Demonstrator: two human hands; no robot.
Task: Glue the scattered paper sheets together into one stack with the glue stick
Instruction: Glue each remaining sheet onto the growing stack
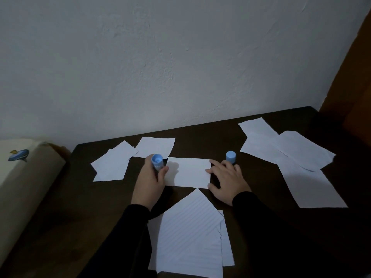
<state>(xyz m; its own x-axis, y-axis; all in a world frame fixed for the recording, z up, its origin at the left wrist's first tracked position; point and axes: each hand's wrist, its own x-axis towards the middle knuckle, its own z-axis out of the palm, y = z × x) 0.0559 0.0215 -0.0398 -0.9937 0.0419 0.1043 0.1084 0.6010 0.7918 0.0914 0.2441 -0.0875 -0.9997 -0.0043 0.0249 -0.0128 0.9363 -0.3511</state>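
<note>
With the left hand [149, 178] gripping the blue plastic glue stick [157, 162], the right hand [225, 180] rests with fingers spread flat on the thin white rectangular paper sheet [188, 172] lying between the 2 hands, which looks light, limp and likely to slide, so it is best pinned at its edge.

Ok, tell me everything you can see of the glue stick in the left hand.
The glue stick is a small tube with a light blue top end and a darker body, plastic by its look. The left hand grips it, fingers curled round the body, blue end pointing up toward the camera. It is held at the left edge of the middle sheet. Whether its lower end touches the paper or table is hidden.
</note>
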